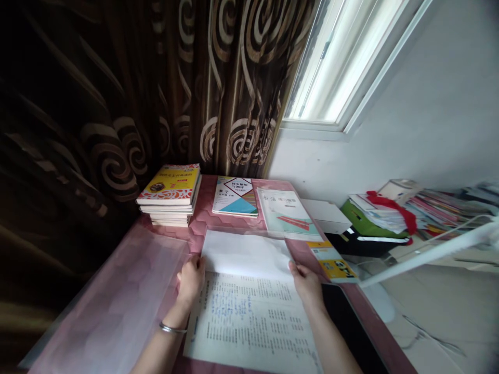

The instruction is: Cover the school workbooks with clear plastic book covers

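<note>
An open book (249,317) lies in front of me, its lower page full of printed text with blue handwriting. Its upper part is a blank white page (245,254). My left hand (191,278) is closed at the left edge near the fold, with a metal bangle on the wrist. At the right edge, my right hand (306,283) pinches the white page with thumb and fingers. A clear plastic sheet (128,291) spreads over the table to the left, and its edge shows just beyond the book.
The table has a pink quilted cover (200,221). On it are a stack of books (171,192), a blue-and-white book (234,196), a pale book (286,213), a yellow book (333,262) and a black flat object (346,324). A white lamp arm (429,252) crosses at right.
</note>
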Demonstrator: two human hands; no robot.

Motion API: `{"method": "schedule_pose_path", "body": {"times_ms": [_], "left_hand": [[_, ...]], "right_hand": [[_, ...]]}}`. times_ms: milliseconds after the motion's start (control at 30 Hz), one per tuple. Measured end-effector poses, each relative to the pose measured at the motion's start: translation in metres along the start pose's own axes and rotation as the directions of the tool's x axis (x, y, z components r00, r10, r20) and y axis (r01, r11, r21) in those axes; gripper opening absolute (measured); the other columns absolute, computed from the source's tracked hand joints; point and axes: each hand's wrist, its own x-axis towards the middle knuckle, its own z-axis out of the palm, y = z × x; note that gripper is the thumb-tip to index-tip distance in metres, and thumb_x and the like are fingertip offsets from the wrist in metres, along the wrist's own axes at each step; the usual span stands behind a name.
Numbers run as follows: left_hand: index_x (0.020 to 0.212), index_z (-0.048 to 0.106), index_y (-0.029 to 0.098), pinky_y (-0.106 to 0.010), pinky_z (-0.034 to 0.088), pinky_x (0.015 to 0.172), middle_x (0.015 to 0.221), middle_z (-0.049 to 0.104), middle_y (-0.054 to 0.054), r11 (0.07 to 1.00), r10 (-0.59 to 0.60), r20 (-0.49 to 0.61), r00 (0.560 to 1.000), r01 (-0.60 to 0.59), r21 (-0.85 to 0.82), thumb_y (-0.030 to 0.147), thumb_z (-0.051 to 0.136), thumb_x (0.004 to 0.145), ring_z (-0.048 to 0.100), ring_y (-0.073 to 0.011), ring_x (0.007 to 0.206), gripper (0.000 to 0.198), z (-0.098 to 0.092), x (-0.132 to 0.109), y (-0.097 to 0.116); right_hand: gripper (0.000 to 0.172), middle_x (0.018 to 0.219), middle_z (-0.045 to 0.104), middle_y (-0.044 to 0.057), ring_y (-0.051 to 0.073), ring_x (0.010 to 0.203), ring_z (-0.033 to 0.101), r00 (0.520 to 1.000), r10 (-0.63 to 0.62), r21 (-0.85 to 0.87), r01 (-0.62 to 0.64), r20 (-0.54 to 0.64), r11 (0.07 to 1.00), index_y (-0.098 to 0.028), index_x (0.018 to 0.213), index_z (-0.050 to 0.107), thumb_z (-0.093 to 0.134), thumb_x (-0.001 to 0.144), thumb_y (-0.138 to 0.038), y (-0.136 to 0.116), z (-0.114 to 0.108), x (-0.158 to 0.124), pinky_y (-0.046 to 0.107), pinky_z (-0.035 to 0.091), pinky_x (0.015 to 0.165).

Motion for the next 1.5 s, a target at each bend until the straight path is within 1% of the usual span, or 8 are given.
{"method": "schedule_pose_path", "body": {"times_ms": [133,333,533,633,833,1000,1300,1500], "left_hand": [[0.086,0.063,0.016,-0.030,0.036,0.073,0.103,0.070,-0.014,1.000,-0.010,-0.004,1.000,0.010,0.023,0.026,0.037,0.095,0.064,-0.0239,0.099,0.030,-0.003,-0.005,0.007],[0.089,0.064,0.016,-0.031,0.037,0.076,0.105,0.070,-0.015,0.999,-0.018,-0.002,1.000,0.018,0.029,0.027,0.037,0.095,0.064,-0.0245,0.101,0.030,-0.002,-0.005,0.009],[0.092,0.064,0.016,-0.033,0.039,0.079,0.105,0.070,-0.016,0.998,-0.054,-0.010,0.999,0.054,0.014,0.029,0.036,0.095,0.064,-0.0254,0.102,0.032,-0.002,-0.005,0.012],[0.094,0.065,0.016,-0.035,0.038,0.082,0.104,0.070,-0.016,0.997,-0.072,0.003,0.997,0.072,0.002,0.031,0.035,0.095,0.064,-0.0269,0.103,0.033,-0.003,-0.004,0.014],[0.100,0.065,0.015,-0.039,0.037,0.087,0.106,0.070,-0.018,0.996,-0.087,0.007,0.996,0.086,0.012,0.032,0.035,0.095,0.062,-0.0287,0.106,0.035,-0.004,-0.005,0.017],[0.107,0.063,0.016,-0.040,0.037,0.087,0.105,0.070,-0.017,0.994,-0.095,-0.031,0.995,0.097,0.048,0.031,0.035,0.095,0.062,-0.0291,0.105,0.034,-0.003,-0.005,0.021],[0.087,0.061,0.019,-0.026,0.039,0.071,0.088,0.072,-0.007,0.995,-0.009,-0.023,1.000,0.007,-0.096,0.033,0.041,0.094,0.066,-0.0200,0.086,0.026,-0.007,-0.003,0.000],[0.095,0.062,0.016,-0.036,0.039,0.083,0.098,0.072,-0.014,0.995,-0.083,-0.029,0.996,0.085,0.056,0.034,0.040,0.094,0.065,-0.0273,0.098,0.029,-0.002,-0.001,0.010]], "right_hand": [[0.058,0.051,0.064,0.011,0.025,0.054,0.058,1.000,-0.006,-0.064,0.004,-0.025,0.998,-0.024,0.048,0.050,0.037,0.062,-0.079,-0.004,0.004,-0.002,0.034,0.043,0.053],[0.061,0.061,0.069,0.013,0.029,0.066,0.064,1.000,0.007,0.013,-0.007,-0.008,1.000,-0.021,0.055,0.059,0.043,0.061,-0.079,-0.002,0.002,-0.001,0.033,0.046,0.060],[0.059,0.075,0.073,0.012,0.030,0.078,0.066,0.989,0.116,0.243,-0.136,0.095,0.961,-0.016,0.077,0.069,0.053,0.061,-0.070,-0.010,-0.004,-0.008,0.032,0.049,0.065],[0.057,0.073,0.072,0.010,0.028,0.075,0.066,0.987,0.105,0.305,-0.138,0.125,0.942,-0.015,0.075,0.069,0.056,0.060,-0.068,-0.012,-0.007,-0.011,0.031,0.049,0.062],[0.052,0.052,0.063,0.007,0.025,0.058,0.059,1.000,0.018,0.090,-0.019,0.019,0.996,-0.020,0.055,0.059,0.048,0.059,-0.071,-0.005,-0.003,-0.005,0.033,0.044,0.056],[0.046,0.056,0.066,0.011,0.028,0.061,0.062,1.000,0.003,-0.061,-0.003,0.005,0.998,-0.023,0.054,0.056,0.042,0.063,-0.065,-0.001,0.006,0.002,0.035,0.045,0.058],[0.047,0.057,0.066,0.010,0.027,0.059,0.062,0.999,0.053,-0.019,-0.053,-0.004,0.998,-0.023,0.055,0.055,0.042,0.064,-0.068,0.001,0.002,-0.003,0.034,0.045,0.057],[0.043,0.064,0.069,0.014,0.029,0.066,0.065,0.998,0.026,-0.137,-0.033,-0.052,0.990,-0.024,0.057,0.052,0.041,0.071,-0.063,0.000,0.010,-0.004,0.034,0.046,0.059]]}}
